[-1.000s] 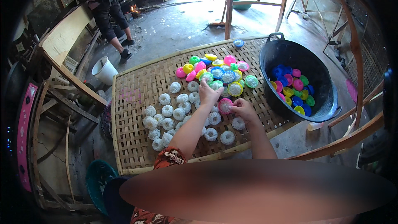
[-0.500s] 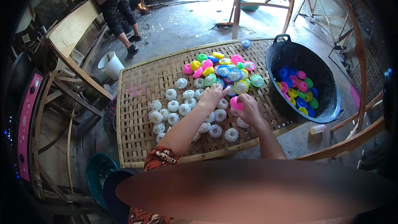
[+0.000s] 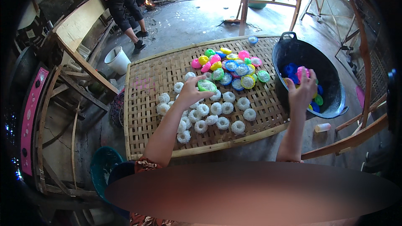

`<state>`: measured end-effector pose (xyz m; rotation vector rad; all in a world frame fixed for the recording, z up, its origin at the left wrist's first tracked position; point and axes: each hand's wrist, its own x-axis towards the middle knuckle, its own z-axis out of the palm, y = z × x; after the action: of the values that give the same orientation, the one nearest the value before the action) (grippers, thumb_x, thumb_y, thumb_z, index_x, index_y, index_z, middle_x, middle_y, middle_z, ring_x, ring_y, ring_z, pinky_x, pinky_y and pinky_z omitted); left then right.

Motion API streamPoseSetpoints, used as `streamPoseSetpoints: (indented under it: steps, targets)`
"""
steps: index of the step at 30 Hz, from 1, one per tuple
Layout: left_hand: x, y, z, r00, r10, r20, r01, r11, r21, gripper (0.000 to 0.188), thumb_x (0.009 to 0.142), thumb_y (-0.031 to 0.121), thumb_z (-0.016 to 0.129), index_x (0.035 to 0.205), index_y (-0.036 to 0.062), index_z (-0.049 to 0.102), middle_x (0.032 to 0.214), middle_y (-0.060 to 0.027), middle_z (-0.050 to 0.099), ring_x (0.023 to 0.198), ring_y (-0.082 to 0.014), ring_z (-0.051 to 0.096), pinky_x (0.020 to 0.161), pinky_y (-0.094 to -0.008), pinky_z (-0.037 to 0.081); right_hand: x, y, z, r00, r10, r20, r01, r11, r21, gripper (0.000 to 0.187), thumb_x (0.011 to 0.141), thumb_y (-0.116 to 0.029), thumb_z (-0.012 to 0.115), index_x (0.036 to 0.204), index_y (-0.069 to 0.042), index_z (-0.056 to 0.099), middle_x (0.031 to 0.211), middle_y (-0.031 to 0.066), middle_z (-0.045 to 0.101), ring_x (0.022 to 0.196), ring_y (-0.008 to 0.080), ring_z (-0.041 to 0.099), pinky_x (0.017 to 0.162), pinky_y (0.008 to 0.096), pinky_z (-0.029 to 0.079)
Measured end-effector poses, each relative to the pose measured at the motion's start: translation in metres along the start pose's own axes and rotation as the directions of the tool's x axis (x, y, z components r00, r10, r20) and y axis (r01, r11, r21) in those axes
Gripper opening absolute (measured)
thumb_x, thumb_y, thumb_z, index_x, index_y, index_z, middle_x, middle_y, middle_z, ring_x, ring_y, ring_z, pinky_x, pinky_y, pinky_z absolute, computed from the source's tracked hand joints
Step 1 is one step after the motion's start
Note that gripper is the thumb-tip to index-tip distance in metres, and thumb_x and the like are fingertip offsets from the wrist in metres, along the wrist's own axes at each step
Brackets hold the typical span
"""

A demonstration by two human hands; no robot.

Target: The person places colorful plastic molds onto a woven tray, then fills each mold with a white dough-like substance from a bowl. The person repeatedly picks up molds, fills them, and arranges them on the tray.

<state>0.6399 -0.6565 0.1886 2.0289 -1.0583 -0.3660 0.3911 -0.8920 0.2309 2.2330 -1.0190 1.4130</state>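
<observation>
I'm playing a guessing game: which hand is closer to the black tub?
Right. The right hand is at the black tub; the left hand is farther left, above the woven table.

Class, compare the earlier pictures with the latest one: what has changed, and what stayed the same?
The right hand has moved rightward to over the black tub, the pink cup in or just leaving its grip; I cannot tell which. A white ring shows about where that cup was. The left hand has drawn left from the cup pile and now holds a green cup. Tub and pile stayed put.
</observation>
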Motion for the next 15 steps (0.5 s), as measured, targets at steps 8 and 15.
streamPoseSetpoints:
  steps: [8, 15]
  targets:
    - [-0.032, 0.018, 0.066, 0.979, 0.191, -0.076, -0.202, 0.964, -0.171, 0.074, 0.064, 0.025, 0.080, 0.126, 0.0034, 0.048, 0.121, -0.0133, 0.046, 0.108, -0.0202, 0.050, 0.089, -0.0302, 0.044, -0.105, -0.092, 0.025, 0.180, -0.485, 0.856, -0.959, -0.279, 0.043, 0.028, 0.091, -0.025, 0.054, 0.106, -0.001, 0.057, 0.094, 0.0069, 0.063, 0.082, 0.0142, 0.061, 0.069, 0.0272, 0.051]
    - [-0.047, 0.014, 0.076, 0.940, 0.321, 0.115, -0.316, 0.947, -0.065, 0.102, 0.060, 0.041, 0.081, 0.138, 0.0020, 0.028, 0.136, -0.0214, 0.031, 0.128, -0.0339, 0.031, 0.105, -0.0394, 0.028, -0.106, -0.075, 0.016, 0.376, -0.307, 0.874, -0.926, -0.090, 0.367, 0.025, 0.076, -0.014, 0.067, 0.098, -0.003, 0.061, 0.097, 0.0062, 0.061, 0.085, 0.0163, 0.058, 0.074, 0.0291, 0.048]
